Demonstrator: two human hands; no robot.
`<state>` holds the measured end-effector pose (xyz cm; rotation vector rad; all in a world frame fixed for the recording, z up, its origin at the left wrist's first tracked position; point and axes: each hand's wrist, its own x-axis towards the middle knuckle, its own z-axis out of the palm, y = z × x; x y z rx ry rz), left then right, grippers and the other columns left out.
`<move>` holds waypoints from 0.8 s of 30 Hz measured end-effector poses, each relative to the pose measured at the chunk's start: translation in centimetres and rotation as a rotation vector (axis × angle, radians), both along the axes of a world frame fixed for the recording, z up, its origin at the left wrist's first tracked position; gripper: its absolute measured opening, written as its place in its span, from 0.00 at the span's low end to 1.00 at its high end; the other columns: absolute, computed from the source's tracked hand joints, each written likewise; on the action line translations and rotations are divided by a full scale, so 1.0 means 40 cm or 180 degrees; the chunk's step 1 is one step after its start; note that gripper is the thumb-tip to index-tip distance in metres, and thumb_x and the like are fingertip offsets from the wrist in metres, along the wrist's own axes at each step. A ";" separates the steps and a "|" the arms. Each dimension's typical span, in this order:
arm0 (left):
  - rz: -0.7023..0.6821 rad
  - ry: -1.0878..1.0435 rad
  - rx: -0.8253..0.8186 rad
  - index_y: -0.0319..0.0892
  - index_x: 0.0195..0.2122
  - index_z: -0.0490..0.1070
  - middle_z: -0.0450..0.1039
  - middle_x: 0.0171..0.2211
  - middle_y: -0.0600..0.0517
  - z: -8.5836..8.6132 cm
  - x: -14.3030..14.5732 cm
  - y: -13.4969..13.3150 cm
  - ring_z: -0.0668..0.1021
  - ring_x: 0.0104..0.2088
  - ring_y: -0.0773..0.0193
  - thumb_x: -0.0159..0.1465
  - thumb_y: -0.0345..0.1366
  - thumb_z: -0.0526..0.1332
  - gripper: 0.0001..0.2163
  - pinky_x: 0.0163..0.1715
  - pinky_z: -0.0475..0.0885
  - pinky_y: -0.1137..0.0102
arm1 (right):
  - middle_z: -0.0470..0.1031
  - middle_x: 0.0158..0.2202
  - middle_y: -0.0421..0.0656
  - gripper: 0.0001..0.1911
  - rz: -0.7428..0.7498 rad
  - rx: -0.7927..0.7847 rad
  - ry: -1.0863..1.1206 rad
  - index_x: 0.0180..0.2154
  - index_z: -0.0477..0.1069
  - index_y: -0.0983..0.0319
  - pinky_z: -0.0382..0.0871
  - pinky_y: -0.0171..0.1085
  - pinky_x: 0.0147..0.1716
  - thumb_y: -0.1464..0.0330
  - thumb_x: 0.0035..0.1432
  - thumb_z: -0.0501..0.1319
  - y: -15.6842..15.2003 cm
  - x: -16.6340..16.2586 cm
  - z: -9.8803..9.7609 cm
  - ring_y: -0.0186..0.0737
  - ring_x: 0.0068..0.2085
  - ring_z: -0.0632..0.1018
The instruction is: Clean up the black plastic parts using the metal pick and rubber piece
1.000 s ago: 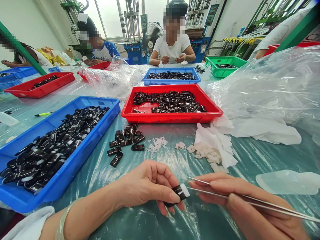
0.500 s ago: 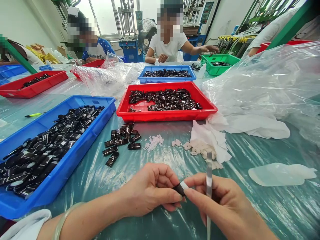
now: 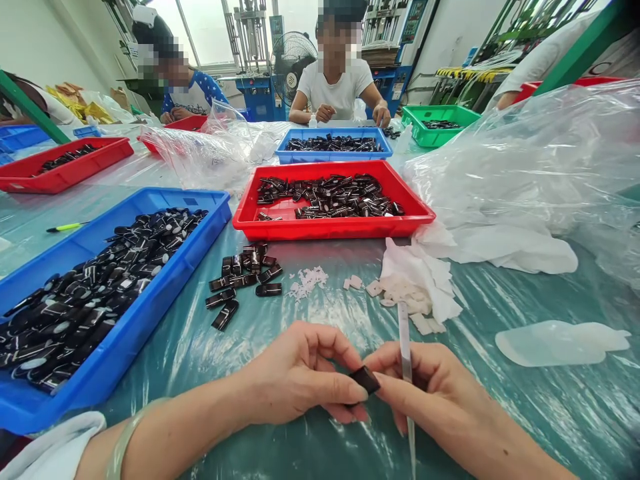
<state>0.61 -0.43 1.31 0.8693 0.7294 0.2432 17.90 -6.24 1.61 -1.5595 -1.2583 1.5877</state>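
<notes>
My left hand (image 3: 303, 380) pinches a small black plastic piece (image 3: 366, 380) between thumb and fingers. From the other side, the thumb and index finger of my right hand (image 3: 435, 387) touch the edge of that piece. Metal tweezers (image 3: 405, 340) stand nearly upright in my right hand, tucked between its fingers. Beyond my hands lies a loose group of similar black pieces (image 3: 269, 289), with a small heap of white bits (image 3: 309, 283) beside it. Pale flat pads (image 3: 407, 295) rest partly on a crumpled white tissue (image 3: 435, 280).
A blue tray (image 3: 115, 383) full of black pieces stands at left; a red tray (image 3: 335, 231) of them is ahead. A translucent bottle (image 3: 555, 343) lies at right, below bunched clear plastic sheeting (image 3: 530, 160). Co-workers sit across the table.
The piece has turned in my fingers; the white strip on its end no longer shows. The tweezers' top has tilted left. A co-worker's hand across the table has moved back from the green tray.
</notes>
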 end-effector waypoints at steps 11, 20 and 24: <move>0.0046 0.0140 -0.0196 0.35 0.29 0.70 0.75 0.24 0.50 0.008 0.002 0.001 0.79 0.27 0.64 0.45 0.33 0.70 0.13 0.26 0.74 0.76 | 0.68 0.19 0.37 0.12 -0.0022 0.0195 0.0095 0.32 0.78 0.62 0.54 0.29 0.21 0.63 0.52 0.60 0.000 -0.006 -0.007 0.28 0.22 0.63; 0.0117 0.0298 -0.0206 0.35 0.27 0.70 0.74 0.22 0.50 0.013 0.003 0.000 0.79 0.27 0.64 0.45 0.34 0.70 0.12 0.25 0.73 0.77 | 0.69 0.19 0.36 0.16 0.0052 -0.0148 0.0256 0.37 0.74 0.64 0.52 0.25 0.14 0.58 0.53 0.59 0.008 0.006 0.000 0.23 0.16 0.62; 0.0265 0.0343 -0.0234 0.35 0.27 0.69 0.73 0.24 0.51 0.012 0.001 0.002 0.80 0.29 0.61 0.45 0.34 0.70 0.12 0.25 0.73 0.78 | 0.69 0.21 0.36 0.20 -0.0649 -0.0020 0.0173 0.29 0.71 0.64 0.51 0.25 0.12 0.53 0.50 0.62 0.009 0.031 0.011 0.21 0.14 0.60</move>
